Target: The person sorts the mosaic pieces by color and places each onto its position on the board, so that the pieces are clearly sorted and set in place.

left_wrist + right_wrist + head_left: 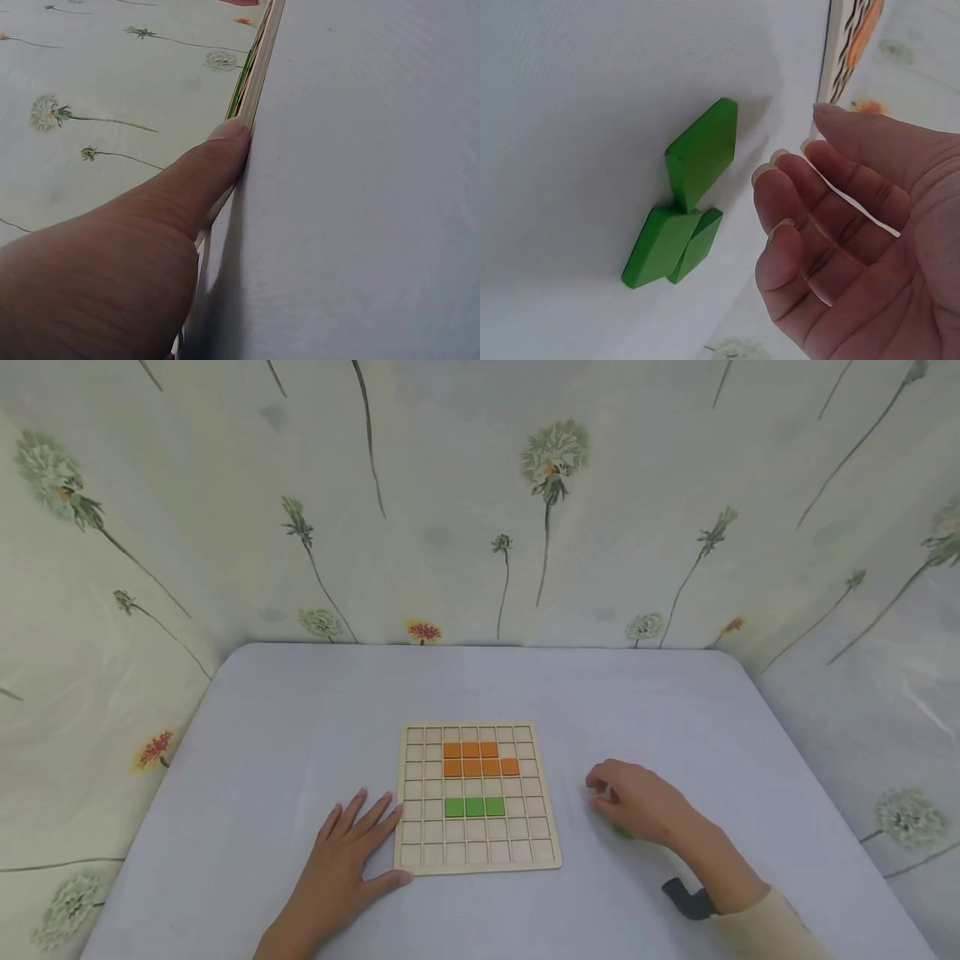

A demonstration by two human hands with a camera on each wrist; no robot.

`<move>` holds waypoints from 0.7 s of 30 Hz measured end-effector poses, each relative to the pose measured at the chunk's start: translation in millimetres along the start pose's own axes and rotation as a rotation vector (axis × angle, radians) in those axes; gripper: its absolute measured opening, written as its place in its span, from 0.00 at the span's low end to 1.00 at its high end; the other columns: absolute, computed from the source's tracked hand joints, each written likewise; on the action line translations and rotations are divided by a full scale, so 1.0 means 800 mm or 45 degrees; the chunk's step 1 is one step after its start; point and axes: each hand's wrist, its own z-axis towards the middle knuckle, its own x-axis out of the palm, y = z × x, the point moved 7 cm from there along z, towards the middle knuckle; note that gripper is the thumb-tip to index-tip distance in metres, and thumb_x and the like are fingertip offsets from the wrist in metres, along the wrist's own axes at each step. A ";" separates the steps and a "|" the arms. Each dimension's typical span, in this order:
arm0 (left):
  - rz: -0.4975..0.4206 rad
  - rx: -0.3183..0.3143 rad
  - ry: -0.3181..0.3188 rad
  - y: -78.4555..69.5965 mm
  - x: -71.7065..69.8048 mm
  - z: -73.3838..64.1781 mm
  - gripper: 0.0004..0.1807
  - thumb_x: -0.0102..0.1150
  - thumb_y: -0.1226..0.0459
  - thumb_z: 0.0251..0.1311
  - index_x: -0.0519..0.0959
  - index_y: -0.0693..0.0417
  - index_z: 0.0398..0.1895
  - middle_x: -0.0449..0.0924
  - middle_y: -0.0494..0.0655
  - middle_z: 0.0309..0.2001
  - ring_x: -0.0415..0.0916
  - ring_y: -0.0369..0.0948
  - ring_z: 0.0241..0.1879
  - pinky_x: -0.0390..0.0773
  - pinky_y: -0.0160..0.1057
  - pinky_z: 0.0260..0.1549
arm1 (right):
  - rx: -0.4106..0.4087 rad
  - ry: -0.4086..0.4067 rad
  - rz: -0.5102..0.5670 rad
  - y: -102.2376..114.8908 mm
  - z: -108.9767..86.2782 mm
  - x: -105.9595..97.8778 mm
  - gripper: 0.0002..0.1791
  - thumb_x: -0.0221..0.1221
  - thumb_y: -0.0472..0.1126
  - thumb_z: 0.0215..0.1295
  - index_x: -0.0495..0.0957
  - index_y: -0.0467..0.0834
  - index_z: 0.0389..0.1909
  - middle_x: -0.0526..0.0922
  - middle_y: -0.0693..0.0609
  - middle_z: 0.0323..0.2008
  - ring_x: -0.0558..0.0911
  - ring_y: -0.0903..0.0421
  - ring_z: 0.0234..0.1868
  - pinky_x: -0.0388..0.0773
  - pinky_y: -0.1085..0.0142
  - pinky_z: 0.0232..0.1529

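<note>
A square wooden grid board (480,852) lies on the white table. Orange tiles (470,767) fill parts of two of its rows, and three green tiles (475,807) sit side by side in a lower row. My left hand (347,852) is spread at the board's left edge; its thumb (202,172) touches the rim. To the right of the board, my right hand (633,797) hovers with loosely bent fingers and nothing between them. Beside those fingers, the right wrist view shows three loose green tiles (705,154) on the cloth, mostly hidden by the hand in the head view.
A white cloth (315,710) covers the table. Behind and at the sides hangs a curtain (450,527) printed with dandelions. A dark angular piece (688,900) shows beside my right wrist.
</note>
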 end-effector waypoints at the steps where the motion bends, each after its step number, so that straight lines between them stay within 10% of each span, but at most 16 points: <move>1: -0.001 -0.002 0.000 0.000 0.000 0.000 0.50 0.69 0.33 0.55 0.69 0.41 0.79 0.59 0.40 0.81 0.44 0.51 0.83 0.42 0.59 0.79 | 0.005 0.002 -0.004 -0.002 -0.001 0.000 0.13 0.70 0.38 0.66 0.84 0.43 0.50 0.85 0.55 0.42 0.80 0.57 0.39 0.84 0.57 0.43; 21: -0.005 -0.035 0.023 0.000 0.000 0.001 0.50 0.73 0.36 0.53 0.68 0.40 0.79 0.59 0.38 0.81 0.44 0.50 0.83 0.41 0.58 0.79 | 0.014 -0.019 -0.015 -0.028 -0.020 -0.016 0.15 0.73 0.38 0.62 0.84 0.39 0.49 0.86 0.51 0.43 0.83 0.54 0.40 0.85 0.54 0.44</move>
